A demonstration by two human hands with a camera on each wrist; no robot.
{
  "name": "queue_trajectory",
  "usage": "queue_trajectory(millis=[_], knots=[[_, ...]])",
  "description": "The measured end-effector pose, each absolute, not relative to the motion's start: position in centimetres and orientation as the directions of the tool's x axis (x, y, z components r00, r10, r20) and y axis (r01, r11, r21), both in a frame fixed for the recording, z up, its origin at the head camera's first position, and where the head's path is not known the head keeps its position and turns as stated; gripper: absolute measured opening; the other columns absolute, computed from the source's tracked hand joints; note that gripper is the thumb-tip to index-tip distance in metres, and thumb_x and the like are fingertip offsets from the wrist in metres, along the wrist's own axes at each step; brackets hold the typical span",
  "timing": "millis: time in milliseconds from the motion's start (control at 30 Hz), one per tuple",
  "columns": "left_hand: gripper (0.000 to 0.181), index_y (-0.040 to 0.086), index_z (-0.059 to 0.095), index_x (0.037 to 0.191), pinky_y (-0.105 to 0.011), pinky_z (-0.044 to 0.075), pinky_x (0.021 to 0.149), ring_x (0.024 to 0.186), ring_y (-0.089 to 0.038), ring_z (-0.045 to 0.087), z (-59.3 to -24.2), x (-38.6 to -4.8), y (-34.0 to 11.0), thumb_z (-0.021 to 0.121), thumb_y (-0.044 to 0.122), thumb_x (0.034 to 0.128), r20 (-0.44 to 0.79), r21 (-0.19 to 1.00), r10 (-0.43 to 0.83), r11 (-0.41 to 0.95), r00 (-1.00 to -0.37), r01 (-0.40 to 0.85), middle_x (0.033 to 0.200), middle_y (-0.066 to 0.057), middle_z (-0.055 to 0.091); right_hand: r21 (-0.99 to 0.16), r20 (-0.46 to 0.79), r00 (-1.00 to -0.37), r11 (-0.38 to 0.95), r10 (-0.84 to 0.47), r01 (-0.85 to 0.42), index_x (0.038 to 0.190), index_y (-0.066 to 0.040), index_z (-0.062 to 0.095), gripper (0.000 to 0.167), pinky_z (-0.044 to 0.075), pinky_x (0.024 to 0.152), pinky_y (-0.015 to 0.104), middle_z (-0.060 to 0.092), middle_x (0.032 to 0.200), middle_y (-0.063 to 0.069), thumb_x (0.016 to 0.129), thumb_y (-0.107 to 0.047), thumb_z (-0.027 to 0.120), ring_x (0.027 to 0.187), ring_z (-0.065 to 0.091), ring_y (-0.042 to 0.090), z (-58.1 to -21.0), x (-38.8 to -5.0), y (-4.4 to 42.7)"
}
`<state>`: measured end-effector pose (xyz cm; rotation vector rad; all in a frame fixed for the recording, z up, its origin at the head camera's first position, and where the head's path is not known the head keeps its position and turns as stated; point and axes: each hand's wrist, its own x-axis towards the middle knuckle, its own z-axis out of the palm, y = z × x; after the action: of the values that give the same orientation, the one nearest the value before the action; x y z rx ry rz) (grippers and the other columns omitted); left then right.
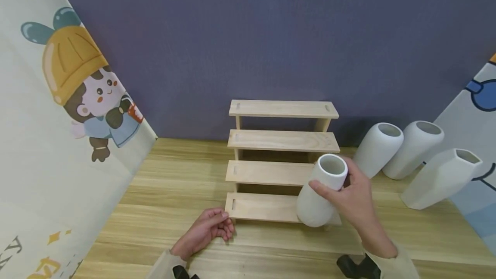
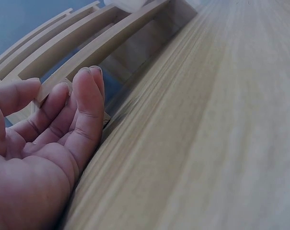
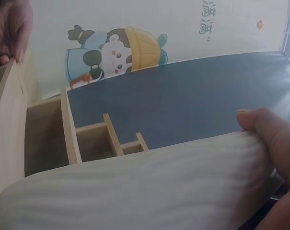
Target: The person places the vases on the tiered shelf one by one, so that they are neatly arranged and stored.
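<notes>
My right hand (image 1: 354, 195) grips a white vase (image 1: 315, 203) near its rim, thumb in front and fingers behind. The vase leans slightly over the right end of the lowest step of a four-tier wooden stand (image 1: 263, 207); whether its base touches the step cannot be told. In the right wrist view, the vase's ribbed side (image 3: 135, 187) fills the lower part. My left hand (image 1: 211, 230) is at the lowest step's left front corner. In the left wrist view, its thumb and curled fingers pinch that board end (image 2: 56, 84).
To the right of the stand are two rounded white vases (image 1: 377, 150) (image 1: 412, 150) and an angular white vase (image 1: 439, 180). A dark blue panel (image 1: 286, 33) rises behind the stand. Printed white panels (image 1: 31, 98) border the wood-grain table (image 1: 162, 184) left and right.
</notes>
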<state>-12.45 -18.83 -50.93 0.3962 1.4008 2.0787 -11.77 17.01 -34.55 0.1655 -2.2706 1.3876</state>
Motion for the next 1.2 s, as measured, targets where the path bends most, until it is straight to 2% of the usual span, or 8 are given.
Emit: queue_trajectory(millis=[267, 533, 900, 1200], knots=[[0.027, 0.011, 0.065, 0.098, -0.020, 0.059, 0.070, 0.079, -0.006, 0.070, -50.8, -12.7, -18.9, 0.041, 0.019, 0.1082, -0.110, 0.903, 0.628, -0.261, -0.770, -0.342, 0.089, 0.004, 0.073, -0.816, 0.451, -0.888, 0.447, 0.093, -0.367, 0.117, -0.004, 0.066, 0.059, 0.052, 0.070, 0.015, 0.063, 0.094, -0.018, 0.064, -0.004, 0.091, 0.082, 0.060, -0.001, -35.0, -12.3, 15.1], [0.027, 0.011, 0.065, 0.099, -0.020, 0.059, 0.070, 0.080, -0.006, 0.070, -50.8, -12.7, -19.0, 0.040, 0.017, 0.1084, -0.083, 0.902, 0.638, -0.278, -0.765, -0.330, 0.091, 0.003, 0.073, -0.817, 0.456, -0.889, 0.418, 0.049, -0.397, 0.117, -0.001, 0.065, 0.058, 0.053, 0.070, 0.017, 0.070, 0.097, 0.011, 0.065, -0.004, 0.090, 0.081, 0.060, 0.000, -34.8, -12.8, 13.2], [0.028, 0.012, 0.065, 0.099, -0.021, 0.059, 0.071, 0.081, -0.006, 0.070, -50.8, -12.7, -19.0, 0.040, 0.019, 0.1088, -0.110, 0.899, 0.643, -0.260, -0.758, -0.352, 0.092, 0.004, 0.073, -0.822, 0.442, -0.897, 0.401, 0.000, -0.405, 0.119, -0.005, 0.063, 0.058, 0.055, 0.076, 0.023, 0.071, 0.102, 0.009, 0.068, -0.011, 0.091, 0.086, 0.063, 0.005, -35.1, -13.3, 11.3], [0.027, 0.012, 0.064, 0.098, -0.021, 0.059, 0.071, 0.081, -0.007, 0.070, -50.8, -12.7, -18.9, 0.041, 0.019, 0.1085, -0.100, 0.901, 0.637, -0.267, -0.764, -0.342, 0.092, 0.003, 0.074, -0.813, 0.475, -0.879, 0.363, -0.036, -0.454, 0.118, -0.006, 0.064, 0.058, 0.056, 0.073, 0.024, 0.072, 0.101, 0.009, 0.068, -0.011, 0.091, 0.084, 0.063, 0.006, -35.5, -13.8, 9.7]])
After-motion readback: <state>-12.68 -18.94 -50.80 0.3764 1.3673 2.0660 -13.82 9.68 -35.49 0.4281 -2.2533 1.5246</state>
